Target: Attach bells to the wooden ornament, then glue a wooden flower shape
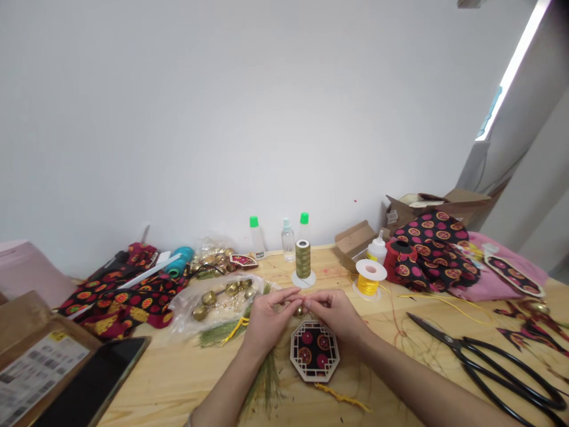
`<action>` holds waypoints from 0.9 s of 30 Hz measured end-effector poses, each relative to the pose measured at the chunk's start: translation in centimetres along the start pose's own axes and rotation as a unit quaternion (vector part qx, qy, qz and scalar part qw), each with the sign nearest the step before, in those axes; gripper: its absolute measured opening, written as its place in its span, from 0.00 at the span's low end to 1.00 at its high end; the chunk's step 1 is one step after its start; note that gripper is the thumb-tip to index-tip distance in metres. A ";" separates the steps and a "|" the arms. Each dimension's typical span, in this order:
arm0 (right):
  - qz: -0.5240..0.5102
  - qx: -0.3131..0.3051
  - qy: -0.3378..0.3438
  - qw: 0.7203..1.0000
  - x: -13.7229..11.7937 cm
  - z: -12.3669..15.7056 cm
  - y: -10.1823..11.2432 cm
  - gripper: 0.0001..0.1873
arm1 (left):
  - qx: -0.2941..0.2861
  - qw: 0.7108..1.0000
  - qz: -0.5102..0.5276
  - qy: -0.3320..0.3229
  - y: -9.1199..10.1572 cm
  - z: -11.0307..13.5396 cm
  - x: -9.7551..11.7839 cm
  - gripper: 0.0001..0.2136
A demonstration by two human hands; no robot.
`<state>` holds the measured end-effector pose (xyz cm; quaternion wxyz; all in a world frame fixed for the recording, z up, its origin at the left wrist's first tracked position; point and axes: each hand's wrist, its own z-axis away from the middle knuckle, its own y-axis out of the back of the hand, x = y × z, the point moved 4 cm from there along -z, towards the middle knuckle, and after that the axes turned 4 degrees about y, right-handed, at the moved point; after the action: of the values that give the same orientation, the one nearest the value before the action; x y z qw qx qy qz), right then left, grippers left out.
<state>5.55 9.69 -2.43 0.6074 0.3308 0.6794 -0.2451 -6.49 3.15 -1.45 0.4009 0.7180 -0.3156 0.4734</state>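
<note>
My left hand point(268, 317) and my right hand point(336, 313) meet over the middle of the wooden table point(178, 379), fingers pinched together around a small gold bell point(300, 309). Just below them lies an octagonal wooden ornament point(315, 350) with a red and black patterned fabric centre. A yellow cord point(340, 395) trails from its lower edge. A tuft of green fibres point(264, 379) lies under my left wrist. Behind my hands stands an olive-green thread spool point(303, 260).
Large black scissors point(489, 362) lie at the right. A yellow cord spool point(370, 277), glue bottle point(377, 249), green-capped bottles point(255, 236), a plastic bag of gold bells point(213, 299), patterned fabric point(128, 293), cardboard boxes point(355, 240) and a dark tablet point(95, 379) surround the work spot.
</note>
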 end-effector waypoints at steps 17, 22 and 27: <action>-0.005 0.032 -0.028 0.999 0.6 -0.3 -0.1 0.10 | -0.022 0.999 -0.028 -0.003 -0.7 0.0 0.3 0.26; -0.005 0.022 -0.022 0.999 0.7 -0.3 0.0 0.10 | -0.039 0.999 -0.030 -0.003 -0.6 0.0 0.5 0.28; 0.010 0.013 -0.018 1.000 0.5 -0.1 0.0 0.10 | -0.036 0.998 -0.047 -0.021 -0.1 0.1 0.8 0.27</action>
<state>5.45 9.87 -2.87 0.6175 0.3411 0.6620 -0.2533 -6.07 3.05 -0.79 0.4413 0.7274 -0.3064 0.4268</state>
